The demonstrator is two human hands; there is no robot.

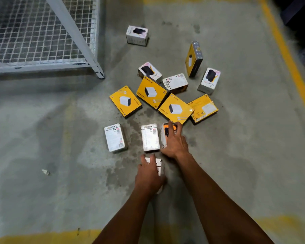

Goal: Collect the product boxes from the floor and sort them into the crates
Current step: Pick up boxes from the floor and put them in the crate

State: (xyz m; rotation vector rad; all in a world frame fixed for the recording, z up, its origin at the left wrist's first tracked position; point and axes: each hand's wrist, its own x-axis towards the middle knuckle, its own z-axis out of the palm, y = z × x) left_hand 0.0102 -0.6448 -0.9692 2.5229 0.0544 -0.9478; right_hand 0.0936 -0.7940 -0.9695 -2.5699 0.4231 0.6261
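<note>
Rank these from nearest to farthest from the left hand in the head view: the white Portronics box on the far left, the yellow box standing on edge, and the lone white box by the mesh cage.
From the left hand:
1. White Portronics box, just ahead, to the left.
2. Yellow box standing on edge, far ahead, to the right.
3. Lone white box, farthest, by the mesh cage.

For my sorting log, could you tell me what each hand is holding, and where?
Left hand grips a white box over its top; right hand grips the orange-fronted box across its face.

Both bare arms reach forward and down, the left hand (149, 175) and right hand (174, 143) each curled, gripping.
</note>
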